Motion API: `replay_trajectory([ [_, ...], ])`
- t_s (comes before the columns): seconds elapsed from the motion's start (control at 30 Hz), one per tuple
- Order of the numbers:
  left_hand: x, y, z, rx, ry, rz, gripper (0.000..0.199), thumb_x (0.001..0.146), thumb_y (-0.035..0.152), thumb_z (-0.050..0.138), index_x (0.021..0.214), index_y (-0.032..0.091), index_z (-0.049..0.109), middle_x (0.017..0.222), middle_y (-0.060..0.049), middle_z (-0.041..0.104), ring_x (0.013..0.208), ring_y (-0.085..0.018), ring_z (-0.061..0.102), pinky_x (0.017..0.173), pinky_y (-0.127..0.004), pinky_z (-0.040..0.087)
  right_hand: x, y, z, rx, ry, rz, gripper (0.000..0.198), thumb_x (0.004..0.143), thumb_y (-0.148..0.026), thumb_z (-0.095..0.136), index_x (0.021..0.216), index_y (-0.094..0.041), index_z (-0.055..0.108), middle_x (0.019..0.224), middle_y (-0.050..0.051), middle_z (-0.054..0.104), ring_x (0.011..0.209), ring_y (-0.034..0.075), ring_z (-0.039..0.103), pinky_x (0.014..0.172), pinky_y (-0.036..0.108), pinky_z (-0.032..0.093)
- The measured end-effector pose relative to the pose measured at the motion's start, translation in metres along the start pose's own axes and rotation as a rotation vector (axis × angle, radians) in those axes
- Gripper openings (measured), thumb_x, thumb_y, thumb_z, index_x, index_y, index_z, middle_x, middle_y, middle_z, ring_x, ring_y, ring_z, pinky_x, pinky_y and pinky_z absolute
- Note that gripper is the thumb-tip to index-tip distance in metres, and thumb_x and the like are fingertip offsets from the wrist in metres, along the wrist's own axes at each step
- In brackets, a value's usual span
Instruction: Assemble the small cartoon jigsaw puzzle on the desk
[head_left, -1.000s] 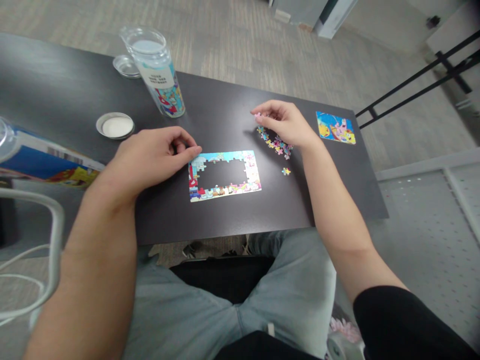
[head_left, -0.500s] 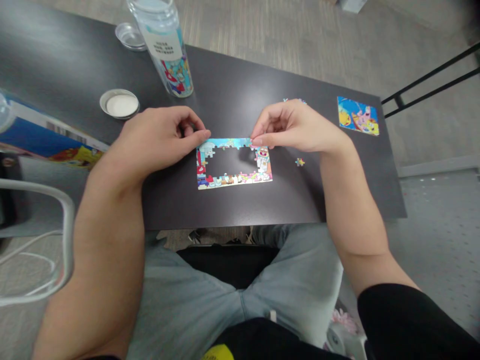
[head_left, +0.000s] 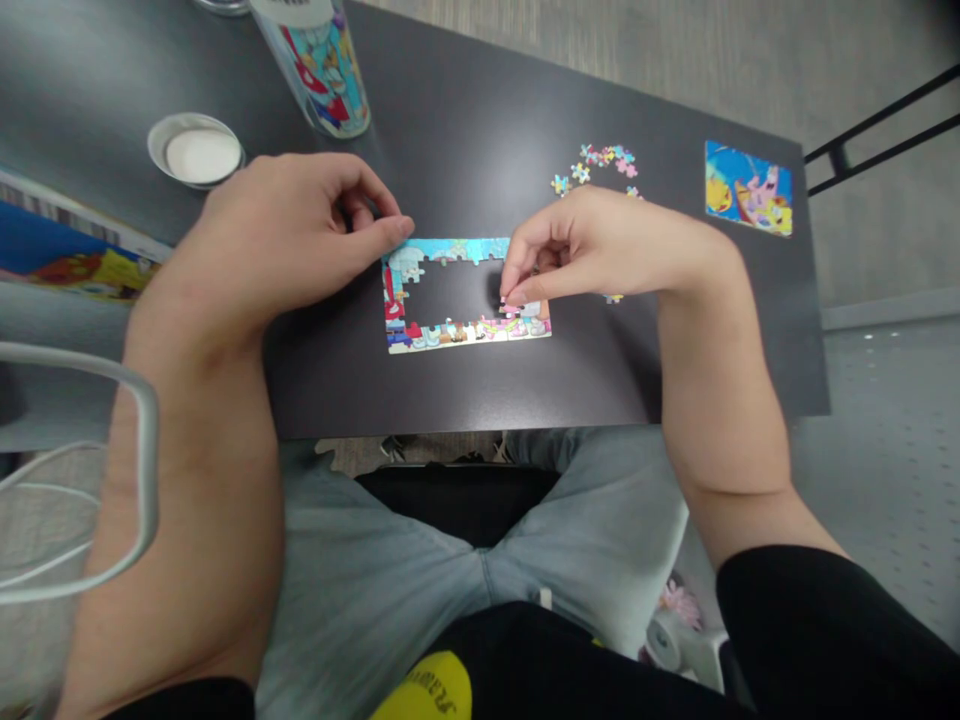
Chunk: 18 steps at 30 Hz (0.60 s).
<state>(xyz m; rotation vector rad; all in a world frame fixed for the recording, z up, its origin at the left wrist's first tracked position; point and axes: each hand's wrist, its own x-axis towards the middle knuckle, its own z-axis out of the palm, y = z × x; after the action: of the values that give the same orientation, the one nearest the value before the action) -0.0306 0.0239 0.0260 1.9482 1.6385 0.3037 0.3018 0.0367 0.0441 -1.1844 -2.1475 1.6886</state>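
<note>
A jigsaw puzzle border (head_left: 471, 333) lies on the dark table with its middle open, so the tabletop shows through. At its top left corner my left hand (head_left: 315, 225) has the thumb and curled fingers pinched on the edge. Over its right side, my right hand (head_left: 585, 245) pinches a small pinkish puzzle piece (head_left: 511, 308) just inside the border. That hand hides part of the border's right side. Loose puzzle pieces (head_left: 600, 160) lie in a scattered ring beyond my right hand. One more loose piece (head_left: 613, 299) peeks out below my right wrist.
A cartoon picture card (head_left: 750, 190) lies at the table's right end. A clear printed tube (head_left: 326, 75) stands at the back left, near a round lid (head_left: 196, 152). A blue printed box (head_left: 75, 240) is at far left. A white cable (head_left: 142, 450) loops beside my left arm.
My right hand has moved from the border's top edge down to its inner right side, with a small piece in its fingertips. My left hand stays at the top left corner. The view has shifted.
</note>
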Motion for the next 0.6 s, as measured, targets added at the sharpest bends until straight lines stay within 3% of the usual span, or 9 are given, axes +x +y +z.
replay_trajectory([
  [0.17, 0.001, 0.0, -0.001, 0.007, -0.006, -0.001, 0.051, 0.113, 0.058, 0.078, 0.138, 0.016, 0.093, 0.114, -0.005, 0.082, 0.113, -0.029, 0.078, 0.112, -0.044, 0.051, 0.004, 0.0, 0.005, -0.002, -0.009, -0.015, 0.02, 0.088, -0.036, 0.121, 0.094, -0.032, 0.102, 0.075, -0.001, 0.085, 0.069, 0.02, 0.073, 0.064, 0.039, 0.06],
  [0.3, 0.001, 0.0, -0.002, 0.014, -0.009, 0.017, 0.052, 0.114, 0.058, 0.076, 0.139, 0.015, 0.092, 0.112, -0.006, 0.081, 0.1, -0.023, 0.07, 0.096, -0.041, 0.046, 0.007, -0.001, 0.009, -0.009, 0.001, -0.002, 0.025, 0.083, -0.037, 0.124, 0.092, -0.031, 0.101, 0.072, -0.001, 0.082, 0.064, 0.018, 0.066, 0.06, 0.04, 0.056],
  [0.4, 0.003, -0.004, 0.0, 0.004, -0.001, 0.051, 0.054, 0.111, 0.06, 0.074, 0.135, 0.015, 0.091, 0.109, -0.005, 0.079, 0.09, -0.018, 0.062, 0.088, -0.041, 0.039, 0.006, -0.004, 0.01, -0.072, -0.007, 0.0, 0.02, 0.089, -0.041, 0.118, 0.093, -0.033, 0.1, 0.071, -0.001, 0.081, 0.065, 0.02, 0.066, 0.058, 0.04, 0.055],
  [0.6, 0.006, -0.011, 0.006, -0.044, 0.055, 0.082, 0.045, 0.099, 0.061, 0.079, 0.12, 0.023, 0.091, 0.101, -0.005, 0.08, 0.082, -0.021, 0.06, 0.084, -0.041, 0.042, 0.002, -0.016, 0.012, -0.179, -0.005, 0.07, 0.017, 0.094, -0.045, 0.11, 0.095, -0.033, 0.099, 0.08, 0.002, 0.087, 0.071, 0.02, 0.07, 0.059, 0.038, 0.053],
])
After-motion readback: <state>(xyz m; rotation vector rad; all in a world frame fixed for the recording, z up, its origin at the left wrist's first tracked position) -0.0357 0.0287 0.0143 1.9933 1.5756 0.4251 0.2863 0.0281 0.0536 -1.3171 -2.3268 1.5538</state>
